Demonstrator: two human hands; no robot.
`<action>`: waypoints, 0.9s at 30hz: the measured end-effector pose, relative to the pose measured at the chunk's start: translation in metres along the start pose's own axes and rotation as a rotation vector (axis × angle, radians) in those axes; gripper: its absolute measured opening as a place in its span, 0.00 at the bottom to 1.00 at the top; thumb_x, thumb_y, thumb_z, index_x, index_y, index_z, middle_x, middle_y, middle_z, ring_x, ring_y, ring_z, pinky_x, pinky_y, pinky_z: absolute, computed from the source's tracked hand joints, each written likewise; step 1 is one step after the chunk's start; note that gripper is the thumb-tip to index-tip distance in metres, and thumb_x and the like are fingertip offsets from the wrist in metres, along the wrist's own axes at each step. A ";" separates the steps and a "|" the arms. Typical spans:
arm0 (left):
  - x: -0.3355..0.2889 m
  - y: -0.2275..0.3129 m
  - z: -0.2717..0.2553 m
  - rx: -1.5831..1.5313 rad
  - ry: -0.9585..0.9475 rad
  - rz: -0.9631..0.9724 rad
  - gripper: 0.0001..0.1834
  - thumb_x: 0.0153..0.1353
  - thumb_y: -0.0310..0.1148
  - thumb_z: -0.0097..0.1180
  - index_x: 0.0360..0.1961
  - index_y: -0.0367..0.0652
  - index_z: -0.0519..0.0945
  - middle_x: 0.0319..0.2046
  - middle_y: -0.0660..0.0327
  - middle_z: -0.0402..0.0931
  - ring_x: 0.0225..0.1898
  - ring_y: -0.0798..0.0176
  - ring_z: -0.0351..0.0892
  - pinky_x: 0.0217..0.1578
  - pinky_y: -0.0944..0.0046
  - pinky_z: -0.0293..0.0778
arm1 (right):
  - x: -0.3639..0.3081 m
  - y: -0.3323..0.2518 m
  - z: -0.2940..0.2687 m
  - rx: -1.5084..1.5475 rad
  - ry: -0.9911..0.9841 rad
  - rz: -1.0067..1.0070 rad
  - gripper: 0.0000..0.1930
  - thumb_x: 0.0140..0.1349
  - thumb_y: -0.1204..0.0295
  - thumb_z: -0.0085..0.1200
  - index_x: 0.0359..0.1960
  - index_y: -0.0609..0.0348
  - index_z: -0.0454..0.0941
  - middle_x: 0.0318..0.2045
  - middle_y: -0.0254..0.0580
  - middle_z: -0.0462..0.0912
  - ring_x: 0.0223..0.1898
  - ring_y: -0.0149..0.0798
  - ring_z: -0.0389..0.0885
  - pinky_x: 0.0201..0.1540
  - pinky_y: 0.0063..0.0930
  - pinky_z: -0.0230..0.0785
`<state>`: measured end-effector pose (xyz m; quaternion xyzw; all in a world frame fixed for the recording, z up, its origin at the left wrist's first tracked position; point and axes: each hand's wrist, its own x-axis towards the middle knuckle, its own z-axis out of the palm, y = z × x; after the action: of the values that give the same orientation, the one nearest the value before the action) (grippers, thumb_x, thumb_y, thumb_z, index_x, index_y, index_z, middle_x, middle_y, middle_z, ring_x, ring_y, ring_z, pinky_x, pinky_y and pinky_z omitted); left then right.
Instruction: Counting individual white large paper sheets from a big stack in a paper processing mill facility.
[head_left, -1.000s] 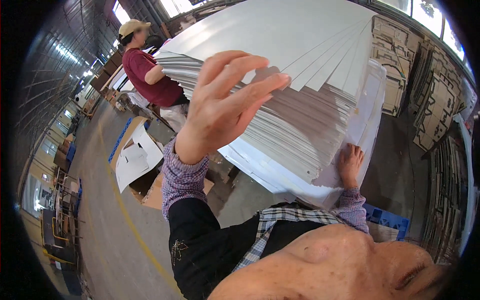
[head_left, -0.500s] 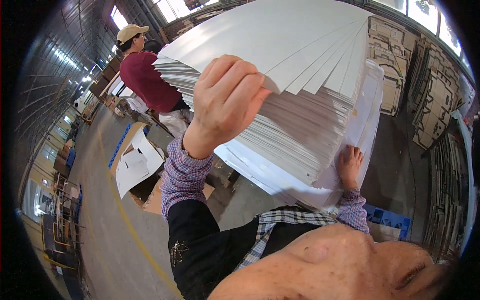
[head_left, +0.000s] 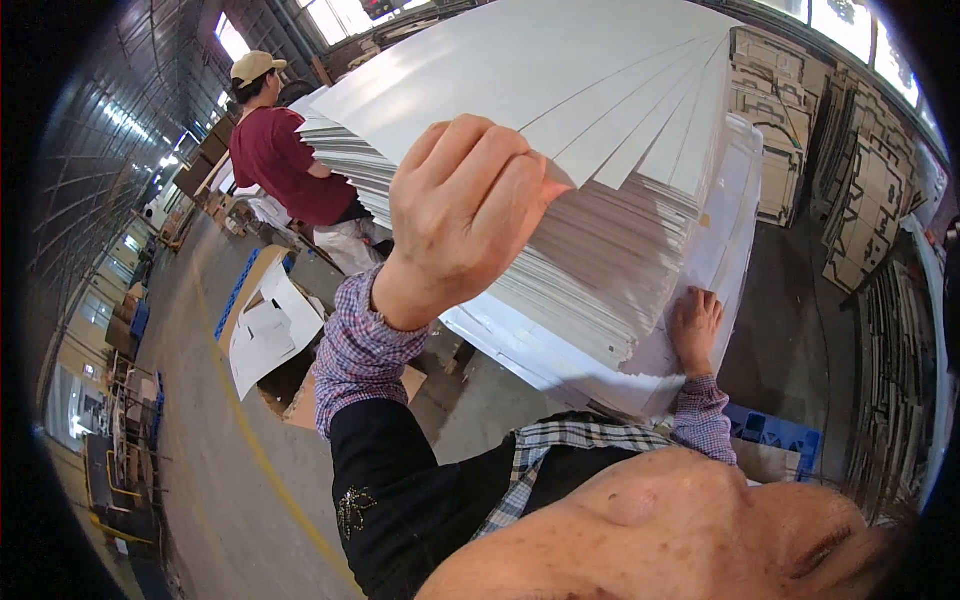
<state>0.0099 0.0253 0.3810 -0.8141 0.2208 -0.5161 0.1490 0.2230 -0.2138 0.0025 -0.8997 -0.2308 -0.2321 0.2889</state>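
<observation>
A tall stack of white paper sheets [head_left: 600, 262] stands in front of me. Its topmost sheets [head_left: 500, 65] are fanned at the right, their corners spread in overlapping steps. My left hand [head_left: 465, 205] is closed on the near edge of a top sheet, thumb and fingers pinching it; how many sheets are in the pinch is hidden. Lower down at the right, my right hand [head_left: 698, 325] lies with its fingers stretched out on the white covering [head_left: 715, 250] beneath and beside the stack. It holds nothing.
Beyond the stack's left side stands a person in a maroon top [head_left: 285, 165]. A carton [head_left: 300, 395] with white offcuts [head_left: 275, 325] is on the floor at left. Patterned flat boards [head_left: 875, 220] lean at right, near a blue pallet [head_left: 770, 435].
My left hand has shifted a little to the right with the pinched sheet edge. My right hand stays in place. The co-worker's forearm has come into sight.
</observation>
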 end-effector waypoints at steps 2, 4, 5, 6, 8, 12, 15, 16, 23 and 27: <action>0.007 0.006 -0.001 -0.004 -0.010 0.025 0.15 0.42 0.23 0.72 0.34 0.39 0.84 0.33 0.58 0.81 0.35 0.55 0.81 0.34 0.62 0.75 | 0.000 0.001 0.000 0.006 0.014 -0.010 0.20 0.60 0.68 0.56 0.55 0.59 0.75 0.49 0.51 0.75 0.53 0.56 0.72 0.61 0.48 0.61; 0.015 0.013 0.001 -0.005 -0.021 0.047 0.16 0.41 0.22 0.72 0.35 0.39 0.84 0.32 0.58 0.81 0.34 0.55 0.80 0.34 0.61 0.75 | 0.000 0.001 0.001 0.011 0.028 -0.024 0.20 0.61 0.68 0.56 0.54 0.59 0.75 0.49 0.52 0.75 0.53 0.56 0.72 0.60 0.48 0.61; 0.020 0.016 0.004 -0.020 -0.012 0.088 0.16 0.41 0.22 0.72 0.35 0.39 0.84 0.32 0.58 0.80 0.34 0.56 0.80 0.33 0.62 0.75 | 0.000 0.002 0.002 -0.003 0.021 -0.013 0.20 0.61 0.67 0.56 0.54 0.59 0.75 0.48 0.52 0.75 0.53 0.56 0.72 0.60 0.48 0.61; 0.022 0.018 0.006 -0.036 -0.004 0.129 0.16 0.41 0.22 0.72 0.35 0.39 0.84 0.32 0.58 0.80 0.33 0.56 0.80 0.32 0.62 0.75 | -0.001 0.002 0.002 -0.018 0.014 -0.001 0.19 0.62 0.67 0.56 0.54 0.59 0.75 0.48 0.52 0.75 0.53 0.56 0.72 0.60 0.48 0.61; 0.021 0.015 0.013 -0.036 0.046 0.136 0.17 0.40 0.22 0.72 0.35 0.38 0.84 0.32 0.58 0.80 0.33 0.56 0.80 0.31 0.62 0.75 | -0.001 0.002 0.003 -0.015 0.023 -0.006 0.19 0.62 0.67 0.56 0.54 0.59 0.75 0.48 0.52 0.75 0.53 0.56 0.72 0.60 0.48 0.61; 0.012 0.014 0.021 -0.072 0.149 0.062 0.18 0.38 0.21 0.72 0.34 0.35 0.83 0.32 0.57 0.80 0.32 0.56 0.80 0.28 0.62 0.74 | -0.001 -0.001 0.004 0.004 0.038 -0.009 0.18 0.63 0.66 0.56 0.54 0.59 0.75 0.47 0.51 0.76 0.53 0.56 0.72 0.61 0.49 0.61; 0.010 0.016 0.018 -0.060 0.104 0.019 0.17 0.39 0.20 0.71 0.34 0.33 0.82 0.31 0.56 0.79 0.32 0.55 0.79 0.28 0.62 0.74 | -0.001 -0.004 0.001 0.014 0.033 -0.007 0.18 0.63 0.66 0.56 0.54 0.59 0.75 0.48 0.50 0.76 0.53 0.55 0.73 0.60 0.48 0.61; 0.011 0.018 0.017 -0.062 0.102 0.022 0.17 0.39 0.20 0.71 0.34 0.33 0.82 0.31 0.56 0.79 0.32 0.55 0.79 0.28 0.62 0.74 | -0.001 -0.005 0.001 0.015 0.034 -0.004 0.18 0.63 0.66 0.56 0.54 0.59 0.75 0.48 0.50 0.76 0.53 0.55 0.73 0.60 0.48 0.61; 0.019 0.025 0.020 -0.009 0.045 0.050 0.13 0.44 0.20 0.68 0.33 0.33 0.80 0.32 0.56 0.77 0.32 0.56 0.79 0.32 0.61 0.75 | 0.000 -0.004 -0.002 0.013 0.039 0.009 0.18 0.62 0.67 0.57 0.53 0.57 0.76 0.48 0.47 0.77 0.53 0.54 0.73 0.61 0.47 0.61; 0.016 0.020 0.022 -0.003 0.094 0.105 0.10 0.47 0.21 0.64 0.33 0.32 0.80 0.31 0.57 0.76 0.33 0.57 0.78 0.33 0.62 0.75 | 0.001 -0.007 -0.005 0.009 -0.005 0.032 0.18 0.62 0.67 0.57 0.54 0.57 0.75 0.49 0.47 0.76 0.54 0.53 0.72 0.62 0.47 0.61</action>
<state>0.0312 -0.0001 0.3743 -0.7764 0.2707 -0.5448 0.1643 0.2184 -0.2115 0.0091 -0.9026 -0.2180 -0.2240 0.2960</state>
